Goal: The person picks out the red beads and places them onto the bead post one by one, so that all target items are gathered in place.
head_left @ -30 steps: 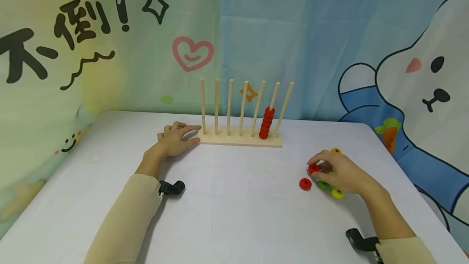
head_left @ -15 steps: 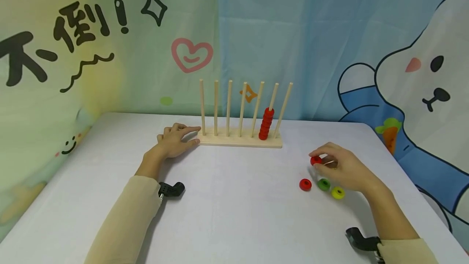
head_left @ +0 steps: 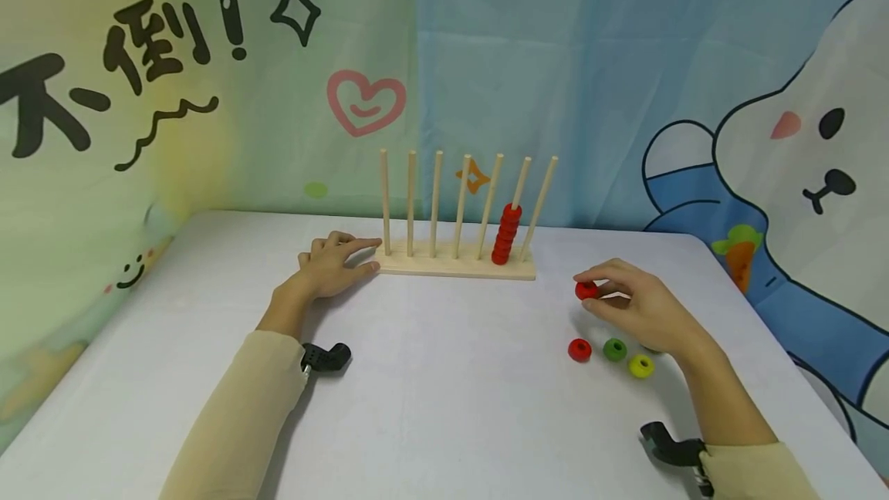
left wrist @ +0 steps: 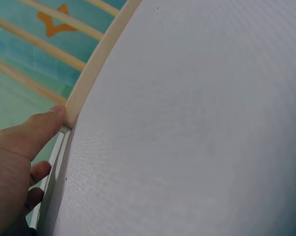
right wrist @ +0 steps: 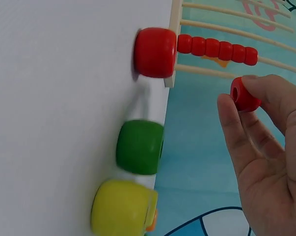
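Note:
My right hand (head_left: 642, 307) pinches a red bead (head_left: 586, 290) between thumb and fingertips, raised above the table at the right; the bead's hole shows in the right wrist view. Below it on the table lie another red bead (head_left: 579, 349), a green bead (head_left: 614, 349) and a yellow bead (head_left: 640, 366). A pale wooden peg rack (head_left: 454, 268) stands at the back, with several red beads (head_left: 506, 234) stacked on its second peg from the right. At the rack's left end, my left hand (head_left: 335, 265) touches the base with extended thumb and index finger.
An orange thing (right wrist: 152, 221) peeks out behind the yellow bead in the right wrist view, mostly hidden. The white table (head_left: 444, 392) ends at a printed cloth backdrop (head_left: 500, 60). Black camera mounts (head_left: 326, 357) stick out at both wrists.
My right hand has lifted the red bead off the table beside the others and carried it slightly left and toward the back. The left hand and the rack have stayed put.

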Tool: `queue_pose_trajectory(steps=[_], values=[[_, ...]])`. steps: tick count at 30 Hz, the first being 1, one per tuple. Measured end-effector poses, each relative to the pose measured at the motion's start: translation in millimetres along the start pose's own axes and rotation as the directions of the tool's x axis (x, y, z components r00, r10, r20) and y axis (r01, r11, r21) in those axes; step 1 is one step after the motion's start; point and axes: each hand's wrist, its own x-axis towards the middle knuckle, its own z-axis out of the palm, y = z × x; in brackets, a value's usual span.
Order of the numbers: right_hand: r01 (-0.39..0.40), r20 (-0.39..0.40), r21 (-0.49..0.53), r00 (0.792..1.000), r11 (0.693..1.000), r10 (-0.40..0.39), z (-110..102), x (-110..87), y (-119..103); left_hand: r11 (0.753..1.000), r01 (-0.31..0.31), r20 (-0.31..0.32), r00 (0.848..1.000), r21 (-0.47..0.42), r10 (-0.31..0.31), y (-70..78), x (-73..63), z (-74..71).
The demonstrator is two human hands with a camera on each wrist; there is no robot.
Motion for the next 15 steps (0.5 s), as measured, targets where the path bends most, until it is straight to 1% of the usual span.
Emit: queue_pose_trajectory(steps=[4, 7, 11, 15], values=[[0.033, -0.016, 0.014, 0.999, 0.999, -0.033, 3, 4.2, -3, 1.000, -0.004, -0.002, 1.000, -0.014, 0.004, 1.5, 0.3, -1.7], [0.041, -0.024, 0.011, 0.999, 0.999, -0.041, 6, 7.5, -6, 1.000, -0.002, -0.003, 1.000, -0.023, 0.002, 2.7, -0.3, -2.7], [0.016, -0.033, 0.017, 0.999, 1.000, -0.016, 10, 11.8, -11, 1.000, 0.002, 0.000, 1.000, -0.018, -0.002, 2.2, -0.9, -2.0], [0.007, -0.044, 0.054, 0.999, 0.999, -0.005, 13, 16.3, -16, 1.000, -0.002, -0.005, 1.000, -0.011, 0.002, 0.5, -1.0, -0.2]])
